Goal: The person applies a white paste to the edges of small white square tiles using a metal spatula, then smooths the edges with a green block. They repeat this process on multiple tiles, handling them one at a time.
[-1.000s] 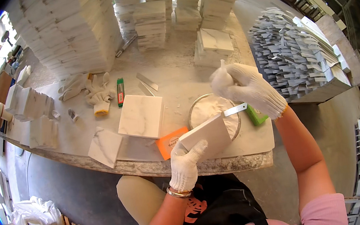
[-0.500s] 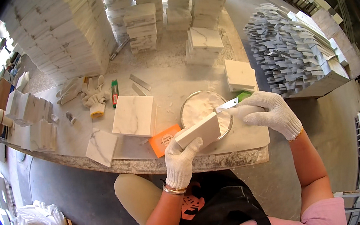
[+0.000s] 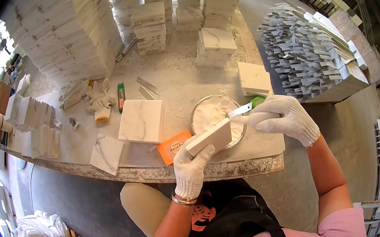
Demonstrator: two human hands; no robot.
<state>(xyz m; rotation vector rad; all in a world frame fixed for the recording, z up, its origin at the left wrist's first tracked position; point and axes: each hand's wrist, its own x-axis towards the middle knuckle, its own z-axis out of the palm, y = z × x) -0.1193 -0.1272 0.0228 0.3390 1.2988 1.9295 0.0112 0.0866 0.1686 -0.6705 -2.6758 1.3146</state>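
Note:
My left hand point(image 3: 190, 165), in a white knitted glove, grips a white stone tile point(image 3: 213, 138), its thumb on the near face. The tile is tilted over the near rim of a round bowl point(image 3: 193, 120) of white paste or powder. My gloved right hand point(image 3: 286, 116) is closed round a green-handled blade tool point(image 3: 240, 110), its kind partly hidden by the fingers. The metal blade points left, just above the tile's upper right corner, over the bowl. An orange hand pad point(image 3: 169, 151) lies by my left fingers.
Marble-patterned blocks point(image 3: 141, 120) and a loose tile point(image 3: 107, 154) lie left on the table. Behind are spare gloves point(image 3: 100, 100), a green-red case point(image 3: 121, 97) and loose metal strips point(image 3: 147, 84). Tall tile stacks point(image 3: 65, 44) line the back; a block point(image 3: 254, 77) sits right.
Both hands stay nearly in place, with the tile and blade tool still held. My right hand has shifted very slightly. The view has barely moved.

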